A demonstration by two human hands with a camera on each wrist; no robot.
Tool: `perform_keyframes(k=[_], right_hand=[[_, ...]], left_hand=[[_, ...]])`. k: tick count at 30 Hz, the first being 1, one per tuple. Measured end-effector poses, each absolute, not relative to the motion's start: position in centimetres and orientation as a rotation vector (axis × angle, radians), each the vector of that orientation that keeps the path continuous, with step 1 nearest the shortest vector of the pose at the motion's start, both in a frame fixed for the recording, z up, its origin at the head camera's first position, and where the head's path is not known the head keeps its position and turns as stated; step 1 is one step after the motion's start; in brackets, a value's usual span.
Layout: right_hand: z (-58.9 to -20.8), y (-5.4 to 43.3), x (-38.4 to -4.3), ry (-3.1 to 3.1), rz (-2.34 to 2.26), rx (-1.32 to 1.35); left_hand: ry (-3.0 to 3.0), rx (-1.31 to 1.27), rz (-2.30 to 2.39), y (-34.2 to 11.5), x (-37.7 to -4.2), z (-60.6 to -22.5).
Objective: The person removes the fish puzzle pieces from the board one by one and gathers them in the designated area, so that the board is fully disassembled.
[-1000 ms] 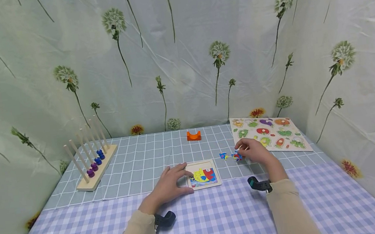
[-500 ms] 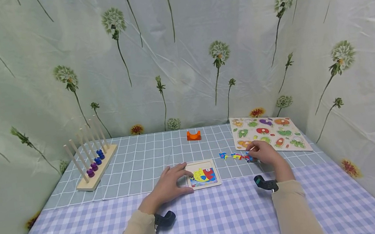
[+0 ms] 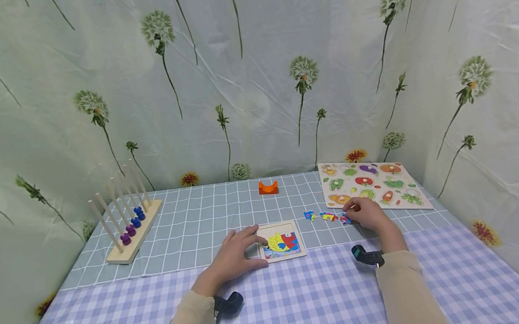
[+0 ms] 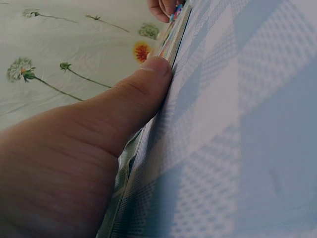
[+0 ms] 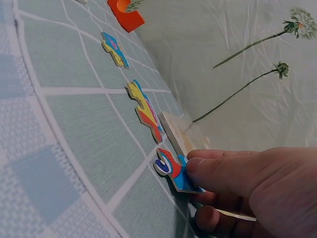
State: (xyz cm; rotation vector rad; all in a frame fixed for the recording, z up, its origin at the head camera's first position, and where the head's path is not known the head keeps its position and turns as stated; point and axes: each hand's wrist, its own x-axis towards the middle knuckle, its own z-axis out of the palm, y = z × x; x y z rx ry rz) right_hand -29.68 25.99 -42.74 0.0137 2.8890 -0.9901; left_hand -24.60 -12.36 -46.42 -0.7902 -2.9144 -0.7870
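Observation:
My left hand (image 3: pixel 237 252) rests at the left side of a small wooden puzzle tray (image 3: pixel 302 252) with a yellow and red fish picture in it. One finger reaches over the picture, and the thumb (image 4: pixel 141 82) lies straight at the near corner. To the right, my right hand (image 3: pixel 362 211) pinches a blue and red puzzle piece with an eye on it (image 5: pixel 171 166) between thumb and fingers, close over the cloth. Beside it lie a yellow and red puzzle piece (image 5: pixel 146 114) and a blue and yellow one (image 5: pixel 115 48).
Behind my right hand lies a vegetable peg-puzzle board (image 3: pixel 379 180). An orange block with a curved notch (image 3: pixel 268 188) sits at the back. On the left stands a wooden rack (image 3: pixel 128 254) with upright pegs and several blue and purple beads (image 3: pixel 130 230).
My right hand has moved right with the eye piece, away from the yellow and red piece, then stayed nearly in place. The left hand has not moved.

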Motion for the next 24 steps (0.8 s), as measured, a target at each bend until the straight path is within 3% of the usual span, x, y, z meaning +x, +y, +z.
perform_keyframes(k=[17, 24], right_hand=[[-42.83, 25.95, -29.62, 2.890, -0.992, 0.025], [-42.37, 25.17, -29.78, 2.966, -0.987, -0.114]], left_hand=[[-2.932, -0.785, -0.777, -12.35, -24.59, -46.28], [-2.937, -0.778, -0.788, -12.33, -24.60, -46.35]])
